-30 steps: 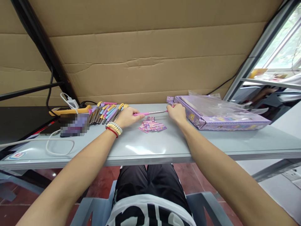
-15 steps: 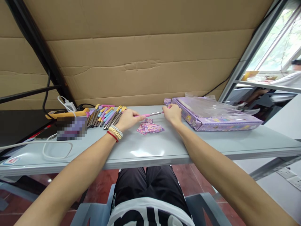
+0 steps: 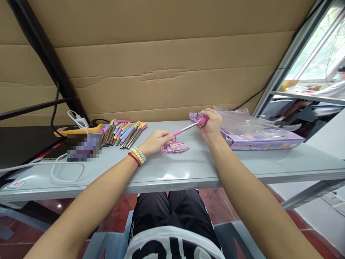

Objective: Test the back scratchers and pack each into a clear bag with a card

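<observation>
A telescopic back scratcher (image 3: 188, 127) with a pink grip, a thin silver rod and a pink claw-like head slants up to the right above the desk. My left hand (image 3: 157, 141) is closed around its pink grip. At the other end, my right hand (image 3: 211, 124) pinches the pink head. Small pink-purple printed cards (image 3: 176, 146) lie in a loose pile under the rod, partly behind my left hand. Left of that hand rests a bundle of similar back scratchers (image 3: 125, 133) with yellow, pink, blue and purple parts.
A purple printed box (image 3: 264, 141) with clear plastic film (image 3: 248, 122) stands on the right of the grey desk (image 3: 161, 176). A white cable (image 3: 67, 180), a yellow object (image 3: 94, 129) and a charger (image 3: 81, 121) are at left. Cardboard (image 3: 161, 54) walls the back.
My right hand has risen and turned, tilting the back scratcher up on the right and showing its pink head. My left hand has shifted right and slightly nearer, over the cards.
</observation>
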`<state>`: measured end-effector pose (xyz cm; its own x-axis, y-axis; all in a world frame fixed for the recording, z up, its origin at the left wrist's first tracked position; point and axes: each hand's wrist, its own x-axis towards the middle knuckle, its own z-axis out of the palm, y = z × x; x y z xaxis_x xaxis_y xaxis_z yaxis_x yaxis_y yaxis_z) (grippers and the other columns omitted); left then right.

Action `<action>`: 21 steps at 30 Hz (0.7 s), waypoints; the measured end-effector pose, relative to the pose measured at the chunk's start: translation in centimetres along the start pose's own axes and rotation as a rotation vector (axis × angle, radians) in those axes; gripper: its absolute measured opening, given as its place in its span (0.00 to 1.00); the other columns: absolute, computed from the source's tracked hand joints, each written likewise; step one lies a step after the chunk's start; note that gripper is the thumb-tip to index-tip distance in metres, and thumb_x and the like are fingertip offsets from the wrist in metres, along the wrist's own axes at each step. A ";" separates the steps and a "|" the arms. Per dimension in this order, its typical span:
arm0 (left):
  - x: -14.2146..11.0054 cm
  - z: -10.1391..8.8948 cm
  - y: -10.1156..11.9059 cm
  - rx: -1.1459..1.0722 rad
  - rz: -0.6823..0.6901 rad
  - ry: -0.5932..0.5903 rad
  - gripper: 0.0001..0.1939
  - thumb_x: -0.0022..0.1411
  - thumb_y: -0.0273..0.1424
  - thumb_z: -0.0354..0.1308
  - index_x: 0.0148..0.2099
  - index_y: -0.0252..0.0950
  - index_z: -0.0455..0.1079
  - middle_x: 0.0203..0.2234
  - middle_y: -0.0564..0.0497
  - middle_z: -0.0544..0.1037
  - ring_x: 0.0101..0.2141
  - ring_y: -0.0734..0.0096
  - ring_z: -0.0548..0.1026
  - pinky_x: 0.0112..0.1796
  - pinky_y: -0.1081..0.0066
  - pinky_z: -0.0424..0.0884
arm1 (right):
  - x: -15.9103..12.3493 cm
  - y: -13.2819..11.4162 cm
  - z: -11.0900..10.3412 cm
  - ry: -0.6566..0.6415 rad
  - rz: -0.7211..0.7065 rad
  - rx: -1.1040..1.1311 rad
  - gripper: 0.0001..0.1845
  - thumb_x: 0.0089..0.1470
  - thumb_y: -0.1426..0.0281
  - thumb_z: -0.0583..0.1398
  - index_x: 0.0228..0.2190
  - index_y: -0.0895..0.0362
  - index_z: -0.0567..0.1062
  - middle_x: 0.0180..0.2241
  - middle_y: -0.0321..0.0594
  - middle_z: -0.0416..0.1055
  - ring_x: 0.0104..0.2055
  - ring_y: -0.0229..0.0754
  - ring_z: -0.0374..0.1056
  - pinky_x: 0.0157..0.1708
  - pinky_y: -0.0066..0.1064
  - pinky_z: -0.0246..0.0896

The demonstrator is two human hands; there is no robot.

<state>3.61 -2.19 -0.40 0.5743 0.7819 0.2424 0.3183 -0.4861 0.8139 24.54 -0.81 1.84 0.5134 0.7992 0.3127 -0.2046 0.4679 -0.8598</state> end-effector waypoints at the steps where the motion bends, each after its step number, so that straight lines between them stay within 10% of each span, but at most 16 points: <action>1: -0.1 0.4 0.2 -0.060 0.001 -0.054 0.21 0.58 0.48 0.52 0.29 0.34 0.66 0.16 0.57 0.60 0.19 0.78 0.58 0.22 0.74 0.55 | -0.1 -0.4 0.0 -0.052 -0.002 0.082 0.14 0.43 0.66 0.62 0.22 0.52 0.60 0.12 0.26 0.52 0.14 0.34 0.53 0.16 0.26 0.51; 8: -0.7 1.2 1.1 -0.105 0.079 -0.351 0.20 0.59 0.46 0.56 0.27 0.32 0.67 0.19 0.52 0.70 0.19 0.79 0.64 0.24 0.74 0.61 | -2.3 -3.8 1.8 -0.313 0.094 0.251 0.22 0.47 0.50 0.62 0.24 0.54 0.63 0.15 0.28 0.59 0.19 0.33 0.62 0.20 0.25 0.58; 21: -1.3 0.9 1.2 -0.319 -0.065 -0.641 0.16 0.44 0.37 0.71 0.31 0.31 0.74 0.24 0.48 0.78 0.24 0.73 0.75 0.28 0.72 0.72 | -8.2 -7.4 5.1 -0.745 0.393 0.109 0.29 0.48 0.49 0.61 0.17 0.54 0.53 0.09 0.22 0.40 0.11 0.26 0.34 0.10 0.22 0.32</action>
<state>3.93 -4.17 -0.18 0.9226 0.3753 -0.0897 0.1872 -0.2319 0.9546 17.57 -8.90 7.64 -0.2871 0.9330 0.2168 -0.3523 0.1076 -0.9297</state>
